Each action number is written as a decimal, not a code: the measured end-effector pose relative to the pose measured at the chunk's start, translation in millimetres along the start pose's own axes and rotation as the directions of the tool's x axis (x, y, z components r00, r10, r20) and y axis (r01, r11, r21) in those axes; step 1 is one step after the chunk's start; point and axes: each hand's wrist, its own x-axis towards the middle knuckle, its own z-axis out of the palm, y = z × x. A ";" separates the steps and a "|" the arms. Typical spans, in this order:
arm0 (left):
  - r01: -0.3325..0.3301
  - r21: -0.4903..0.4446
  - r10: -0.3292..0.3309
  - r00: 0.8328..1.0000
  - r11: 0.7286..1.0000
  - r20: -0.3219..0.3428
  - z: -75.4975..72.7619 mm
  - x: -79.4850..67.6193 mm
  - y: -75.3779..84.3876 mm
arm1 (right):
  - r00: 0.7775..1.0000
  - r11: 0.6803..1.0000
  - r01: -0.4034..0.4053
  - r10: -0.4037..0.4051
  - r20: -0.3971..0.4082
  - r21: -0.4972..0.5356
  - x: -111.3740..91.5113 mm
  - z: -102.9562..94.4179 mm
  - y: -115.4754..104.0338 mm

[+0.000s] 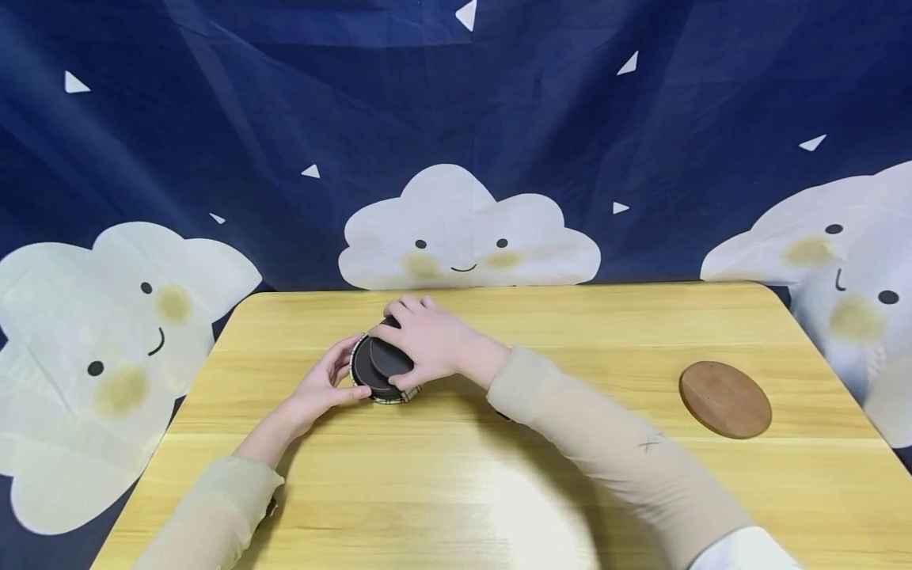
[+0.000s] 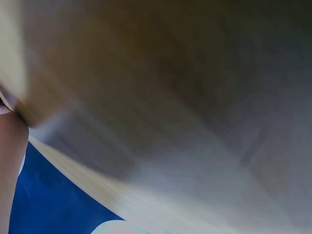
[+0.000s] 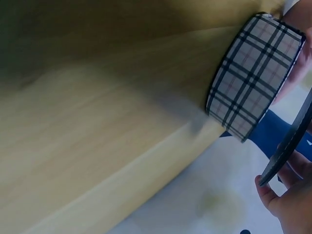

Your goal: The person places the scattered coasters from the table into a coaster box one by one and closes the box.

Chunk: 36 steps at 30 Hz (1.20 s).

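A round, shallow coaster holder with a plaid side wall [image 3: 253,73] and a dark inside stands on the table, left of the middle. My left hand [image 1: 324,388] grips it from the left, thumb at its near rim and fingers around the far side. Above the holder, my right hand [image 1: 435,340] pinches a dark round coaster [image 1: 389,360] with a stitched edge [image 3: 288,146]. The right wrist view shows that coaster tilted and apart from the holder. Only part of the left hand [image 2: 12,151] enters the left wrist view, at its left edge.
A brown round wooden disc [image 1: 725,399] lies on the right side of the light wooden table [image 1: 442,491]. Behind the table hangs a dark blue cloth [image 1: 456,103] printed with white clouds.
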 end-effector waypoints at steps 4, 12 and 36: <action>0.002 -0.002 -0.002 1.000 1.000 0.002 -0.1 0.1 -0.4 | 1.000 1.000 -0.009 0.008 0.012 0.010 4.8 5.4 -2.0; 0.005 -0.001 -0.005 1.000 1.000 0.007 -0.2 0.2 0.3 | 0.999 1.000 -0.017 0.016 0.035 0.005 10.0 14.6 -9.5; 0.029 0.003 -0.029 0.999 1.000 0.018 -0.2 -2.5 3.0 | 0.998 0.995 -0.056 0.057 -0.013 0.077 17.2 31.4 -18.4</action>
